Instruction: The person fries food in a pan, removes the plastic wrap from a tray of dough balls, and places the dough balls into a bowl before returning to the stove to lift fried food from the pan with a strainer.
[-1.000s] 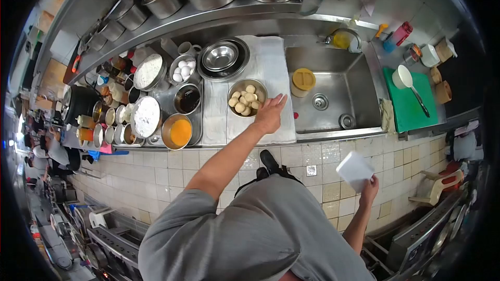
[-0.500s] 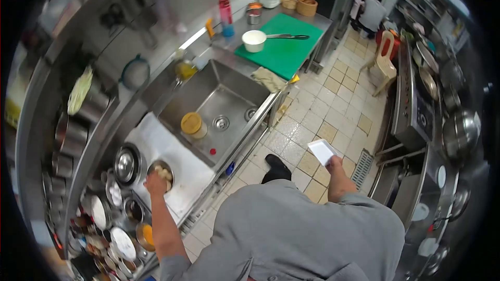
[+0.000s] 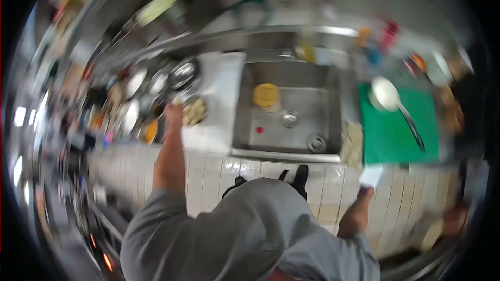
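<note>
My left hand (image 3: 173,113) is closed at the left edge of a round metal bowl (image 3: 205,113) on the white cloth. Several pale, rounded pieces (image 3: 194,110) lie inside the bowl. A pale spot shows at the left fingertips, but blur hides whether it is held or whether the fingers grip the rim. On the right, my right hand (image 3: 366,193) grips the near edge of a small, flat white tray (image 3: 371,176), held out over the floor just in front of the counter. Nothing can be seen on the tray.
A steel sink (image 3: 333,104) holds a yellow-lidded container (image 3: 266,95). To its right, a green cutting board (image 3: 396,130) carries a white bowl (image 3: 384,93) and a knife (image 3: 411,125). A folded cloth (image 3: 352,143) lies between them. Bowls and pots crowd the left.
The view has swung round to face the sink squarely. My left hand stays by the bowl, and my right hand with the white tray is now near the green board's front edge.
</note>
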`<control>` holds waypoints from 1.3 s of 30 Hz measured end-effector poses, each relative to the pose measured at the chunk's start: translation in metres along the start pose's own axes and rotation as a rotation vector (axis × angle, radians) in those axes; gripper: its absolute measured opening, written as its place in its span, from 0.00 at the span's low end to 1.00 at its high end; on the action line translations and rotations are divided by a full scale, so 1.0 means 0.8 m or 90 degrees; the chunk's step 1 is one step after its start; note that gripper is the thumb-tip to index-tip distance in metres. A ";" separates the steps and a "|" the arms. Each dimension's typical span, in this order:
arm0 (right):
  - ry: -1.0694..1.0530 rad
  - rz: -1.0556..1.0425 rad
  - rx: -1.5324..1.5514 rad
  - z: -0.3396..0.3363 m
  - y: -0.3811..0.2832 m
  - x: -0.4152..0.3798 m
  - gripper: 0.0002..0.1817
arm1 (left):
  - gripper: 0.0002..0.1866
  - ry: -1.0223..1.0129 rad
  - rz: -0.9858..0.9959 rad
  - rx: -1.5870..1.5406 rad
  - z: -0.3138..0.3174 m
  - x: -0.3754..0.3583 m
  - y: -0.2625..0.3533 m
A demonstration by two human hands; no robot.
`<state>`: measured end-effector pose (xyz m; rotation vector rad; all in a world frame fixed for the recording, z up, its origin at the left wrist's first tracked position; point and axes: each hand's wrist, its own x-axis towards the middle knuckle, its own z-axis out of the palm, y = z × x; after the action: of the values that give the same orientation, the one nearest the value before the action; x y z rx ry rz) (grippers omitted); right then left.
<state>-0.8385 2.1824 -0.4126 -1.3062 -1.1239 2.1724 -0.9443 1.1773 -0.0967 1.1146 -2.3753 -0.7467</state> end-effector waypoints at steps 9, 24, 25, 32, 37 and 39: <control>0.072 0.164 0.026 0.033 0.020 0.114 0.24 | 0.17 0.050 -0.391 -0.526 -0.107 -0.165 0.043; -0.047 0.255 -0.185 0.048 -0.019 0.088 0.20 | 0.16 0.011 -0.507 -0.446 0.015 -0.153 0.043; -0.098 0.250 -0.330 0.054 -0.033 0.040 0.21 | 0.14 0.025 -0.525 -0.463 0.019 -0.152 0.045; -0.788 0.313 -1.176 0.237 -0.059 -0.334 0.14 | 0.15 -0.036 -0.540 -0.814 0.039 -0.141 0.000; -0.954 -0.384 -0.815 0.459 0.003 -0.662 0.14 | 0.11 -0.125 -0.406 -0.939 -0.043 -0.178 -0.029; -1.042 -0.400 -0.688 0.537 0.038 -0.800 0.18 | 0.08 -0.165 -0.388 -0.952 -0.101 -0.203 -0.048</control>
<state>-0.8824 1.5565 0.0357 1.1001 -2.8501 1.7327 -0.7803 1.2615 -0.0802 0.9250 -0.8750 -2.3422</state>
